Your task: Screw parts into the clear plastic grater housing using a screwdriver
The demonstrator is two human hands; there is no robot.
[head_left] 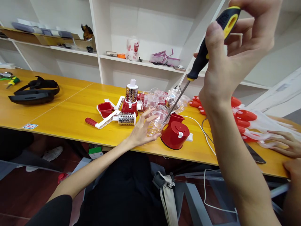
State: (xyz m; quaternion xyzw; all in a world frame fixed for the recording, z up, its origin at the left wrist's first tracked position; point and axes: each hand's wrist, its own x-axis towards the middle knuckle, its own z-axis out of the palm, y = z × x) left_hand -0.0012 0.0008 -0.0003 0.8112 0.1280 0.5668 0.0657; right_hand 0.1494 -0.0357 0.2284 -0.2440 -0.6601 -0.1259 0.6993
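My right hand (235, 53) is raised high and closed around the black-and-yellow handle of a screwdriver (207, 50). Its shaft slants down to the left, the tip reaching the clear plastic parts beside a red round grater base (175, 135). My left hand (142, 128) reaches across the yellow table (70, 119) and grips a clear ribbed plastic cup (156, 124) lying next to that red base. A metal grater drum (126, 118) with a white crank and red knob lies just left of my left hand.
An assembled red grater with a steel drum (131, 99) stands behind, with several clear cups (162, 97). Red-handled parts in plastic bags (244, 121) lie at right, where another person's hand (285, 144) rests. A black strap (35, 91) lies far left. White shelves stand behind.
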